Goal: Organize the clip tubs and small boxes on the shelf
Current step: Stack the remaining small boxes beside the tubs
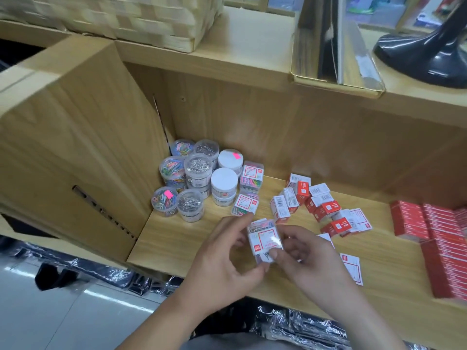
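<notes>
Both hands hold one small clear clip box (264, 238) with a red-framed label above the front of the wooden shelf (177, 238). My left hand (227, 261) grips its left side and my right hand (303, 258) pinches its right and lower edge. Several round clear clip tubs (188, 178) and two white-lidded tubs (224, 184) are grouped in the shelf's back left corner. Beside them stand clear boxes of coloured clips (251, 176) and another one in front (245, 204). Several small red-and-white boxes (321, 200) lie scattered to the right.
Stacks of red boxes (434, 238) fill the shelf's right end. A cardboard side panel (75, 137) walls off the left. The shelf above carries a woven basket (141, 18), an open carton (336, 46) and a black stand base (429, 54). Wrapped goods lie below.
</notes>
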A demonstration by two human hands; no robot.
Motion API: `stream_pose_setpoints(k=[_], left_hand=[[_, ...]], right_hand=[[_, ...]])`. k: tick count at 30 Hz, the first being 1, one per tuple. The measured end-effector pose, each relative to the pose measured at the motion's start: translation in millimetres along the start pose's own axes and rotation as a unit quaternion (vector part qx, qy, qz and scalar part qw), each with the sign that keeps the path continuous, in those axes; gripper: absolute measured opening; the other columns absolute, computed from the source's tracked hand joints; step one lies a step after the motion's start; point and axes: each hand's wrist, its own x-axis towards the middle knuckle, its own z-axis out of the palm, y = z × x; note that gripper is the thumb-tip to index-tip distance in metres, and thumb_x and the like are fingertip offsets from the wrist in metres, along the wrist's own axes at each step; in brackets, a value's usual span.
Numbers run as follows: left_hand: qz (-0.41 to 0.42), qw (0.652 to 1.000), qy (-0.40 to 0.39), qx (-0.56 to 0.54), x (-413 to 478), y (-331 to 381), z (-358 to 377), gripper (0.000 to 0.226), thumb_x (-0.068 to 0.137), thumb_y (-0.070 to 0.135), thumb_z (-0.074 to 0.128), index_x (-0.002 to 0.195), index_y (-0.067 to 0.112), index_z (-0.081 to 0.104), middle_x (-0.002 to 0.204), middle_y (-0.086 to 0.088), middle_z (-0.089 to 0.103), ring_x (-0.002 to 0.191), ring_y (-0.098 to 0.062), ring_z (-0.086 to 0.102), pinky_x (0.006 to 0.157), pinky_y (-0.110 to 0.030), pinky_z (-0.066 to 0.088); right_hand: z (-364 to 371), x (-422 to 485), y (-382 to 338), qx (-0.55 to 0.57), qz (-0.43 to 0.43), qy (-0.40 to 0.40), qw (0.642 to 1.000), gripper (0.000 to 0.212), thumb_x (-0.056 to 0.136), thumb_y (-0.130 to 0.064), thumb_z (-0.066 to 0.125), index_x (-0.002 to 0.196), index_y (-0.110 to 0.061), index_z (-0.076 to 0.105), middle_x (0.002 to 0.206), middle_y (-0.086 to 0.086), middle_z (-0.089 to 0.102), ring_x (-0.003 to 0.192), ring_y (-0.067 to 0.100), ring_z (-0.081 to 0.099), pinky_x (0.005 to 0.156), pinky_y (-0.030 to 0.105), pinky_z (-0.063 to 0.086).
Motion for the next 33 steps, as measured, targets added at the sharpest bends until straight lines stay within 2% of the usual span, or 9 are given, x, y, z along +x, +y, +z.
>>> stream_pose_setpoints(k=[4,9,14,19,22,25,28,30,33], left_hand=[[-0.09,0.992,-0.007,-0.091,1,-3,-4,0.052,0.084,0.013,0.083,0.13,0.027,0.063,0.118,0.007,0.07,0.104,-0.018,0.069,0.088,-0.026,0.053],[-0.186,0.969,-0.037,-0.16,6,-10,-7,0.052,0.083,0.017,0.082,0.129,0.035,0.067,0.106,0.007,0.075,0.09,-0.007,0.065,0.083,-0.025,0.053],[-0.249,0.941,0.009,-0.228,13,-18,-2,0.03,0.083,0.01,0.083,0.111,0.018,0.075,0.095,-0.008,0.078,0.083,-0.022,0.068,0.08,-0.042,0.058],[-0.291,0.915,0.128,-0.247,30,-23,13,0.009,0.089,0.005,0.075,0.098,0.007,0.073,0.081,-0.014,0.077,0.066,-0.018,0.07,0.058,-0.027,0.057],[-0.304,0.906,0.161,-0.248,49,-33,24,0.019,0.086,0.012,0.08,0.1,0.008,0.067,0.082,-0.016,0.076,0.071,-0.031,0.073,0.064,-0.04,0.062],[-0.271,0.937,0.118,-0.184,53,-47,25,0.024,0.08,0.031,0.081,0.099,0.02,0.069,0.084,-0.006,0.078,0.081,-0.028,0.075,0.077,-0.051,0.062],[-0.192,0.977,0.079,-0.059,46,-59,16,0.021,0.085,0.021,0.079,0.099,0.031,0.069,0.075,0.007,0.074,0.067,-0.012,0.07,0.066,-0.035,0.059],[-0.14,0.988,0.059,0.03,45,-64,9,0.015,0.085,0.03,0.075,0.098,0.033,0.07,0.069,0.009,0.067,0.062,-0.01,0.063,0.06,-0.032,0.054],[-0.089,0.988,0.04,0.116,48,-68,6,0.015,0.085,0.035,0.07,0.097,0.027,0.073,0.068,0.013,0.057,0.066,-0.007,0.055,0.062,-0.032,0.05]], right_hand=[[-8,7,-9,-0.021,-0.018,-0.031,0.999,0.031,0.093,-0.007,0.067,0.109,-0.034,0.072,0.096,-0.008,0.075,0.086,0.017,0.066,0.075,0.027,0.055],[-9,27,-27,-0.049,-0.031,-0.048,0.997,0.022,0.091,-0.011,0.071,0.104,-0.029,0.074,0.085,-0.003,0.073,0.076,0.002,0.063,0.067,0.012,0.048],[-3,44,-28,-0.034,-0.019,0.05,0.998,0.013,0.09,-0.025,0.073,0.102,-0.021,0.074,0.084,-0.008,0.075,0.078,0.001,0.069,0.067,0.019,0.056],[9,58,-28,-0.116,0.027,-0.022,0.993,0.004,0.088,-0.033,0.074,0.09,-0.03,0.072,0.074,0.0,0.073,0.07,0.022,0.069,0.069,0.044,0.058],[20,79,-37,-0.116,0.047,-0.006,0.992,0.019,0.091,-0.028,0.07,0.101,-0.011,0.068,0.081,0.014,0.072,0.072,0.034,0.065,0.067,0.042,0.054],[24,90,-40,-0.154,0.058,0.007,0.986,0.022,0.095,-0.027,0.065,0.087,-0.007,0.061,0.073,0.007,0.067,0.055,0.013,0.05,0.049,0.021,0.036],[23,92,-37,-0.159,0.056,0.005,0.986,0.032,0.097,-0.023,0.06,0.067,-0.017,0.05,0.048,-0.016,0.054,0.045,0.005,0.046,0.044,0.016,0.034],[24,95,-35,-0.162,0.056,-0.002,0.985,0.03,0.098,-0.025,0.058,0.068,-0.019,0.055,0.05,-0.019,0.058,0.047,0.001,0.051,0.047,0.016,0.039],[25,100,-32,-0.165,0.058,-0.013,0.984,0.026,0.097,-0.031,0.055,0.074,-0.019,0.059,0.057,-0.009,0.061,0.054,0.011,0.06,0.062,0.036,0.058]])
